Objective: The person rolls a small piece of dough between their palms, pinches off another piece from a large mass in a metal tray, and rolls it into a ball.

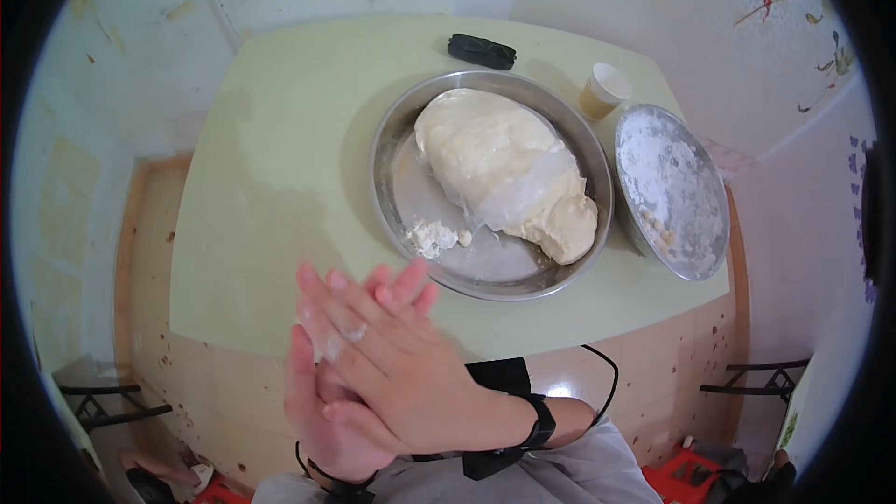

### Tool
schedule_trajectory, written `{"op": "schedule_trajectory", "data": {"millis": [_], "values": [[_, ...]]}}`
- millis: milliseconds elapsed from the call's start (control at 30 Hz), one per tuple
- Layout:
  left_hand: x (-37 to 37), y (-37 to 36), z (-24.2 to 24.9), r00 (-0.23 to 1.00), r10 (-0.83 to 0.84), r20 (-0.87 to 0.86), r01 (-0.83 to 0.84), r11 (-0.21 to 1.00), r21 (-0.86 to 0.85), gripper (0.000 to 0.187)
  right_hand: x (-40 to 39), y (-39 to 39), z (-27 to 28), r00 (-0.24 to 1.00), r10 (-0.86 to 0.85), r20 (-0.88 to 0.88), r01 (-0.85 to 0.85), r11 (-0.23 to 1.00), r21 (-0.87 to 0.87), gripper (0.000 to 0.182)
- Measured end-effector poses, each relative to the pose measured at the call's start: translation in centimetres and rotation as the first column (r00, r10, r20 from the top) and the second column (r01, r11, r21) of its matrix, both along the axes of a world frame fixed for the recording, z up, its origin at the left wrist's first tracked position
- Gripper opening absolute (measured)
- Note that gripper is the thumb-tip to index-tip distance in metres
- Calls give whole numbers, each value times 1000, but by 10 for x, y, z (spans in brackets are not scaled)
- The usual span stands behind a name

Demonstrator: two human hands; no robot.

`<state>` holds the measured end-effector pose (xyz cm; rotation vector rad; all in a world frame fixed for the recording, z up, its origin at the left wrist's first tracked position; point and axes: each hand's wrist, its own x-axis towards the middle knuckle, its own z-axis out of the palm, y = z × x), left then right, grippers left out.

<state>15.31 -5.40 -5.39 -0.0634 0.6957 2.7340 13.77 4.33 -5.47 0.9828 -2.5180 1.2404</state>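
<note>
My right hand (401,378) lies across my left hand (317,415) in front of the table's near edge, palm against palm. The fingers of both hands are stretched out and slightly apart. White floury residue shows on the fingers; whether anything sits between the palms is hidden. Beyond them, a round metal pan (381,196) holds a large lump of pale dough (495,145), partly covered by a clear plastic sheet (532,191). A small heap of flour (431,238) lies in the pan, with a little dough bit (464,238) beside it.
A metal bowl (672,191) dusted with flour leans tilted at the pan's right. Behind it stands a paper cup (605,91), and a dark wrapped bundle (482,51) lies at the back of the pale green table (271,149). Red stools (686,476) are low at the sides.
</note>
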Motion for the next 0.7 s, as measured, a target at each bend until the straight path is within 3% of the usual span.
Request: {"op": "schedule_trajectory", "data": {"millis": [33, 100, 200, 333, 433, 567, 633, 700], "values": [[-5, -6, -3, 1000, 1, 0, -1, 1000, 0, 72, 7, -1, -4, 999, 48, 20, -47, 999, -8, 71], [-20, -16, -12, 987, -46, -156, 35, 997, -72, 78, 23, -10, -10, 996, 68, 49, -64, 995, -71, 70], [-22, -1, -19, 981, -50, -190, 22, 989, -147, 81, 23, -15, -6, 993, 105, 59, -98, 988, -122, 70], [-12, 17, -27, 953, -157, -259, 138, 986, -91, 75, -2, -15, 8, 989, 119, 85, -100, 975, -199, 71], [-2, 22, -21, 977, -171, -130, 171, 985, -8, 79, -21, -12, 4, 1000, -29, 1, 29, 983, -181, 74], [-9, 4, -19, 999, 48, 20, -50, 979, 196, 80, -19, -12, -14, 996, -82, 45, 86, 990, -112, 73], [-16, -9, -21, 987, 135, 90, -155, 946, 283, 80, -5, -16, -28, 998, 48, 38, -44, 995, -93, 74], [-28, -19, -30, 982, 165, 88, -185, 926, 329, 81, 10, -21, -21, 996, 67, 56, -59, 988, -146, 74]]}}
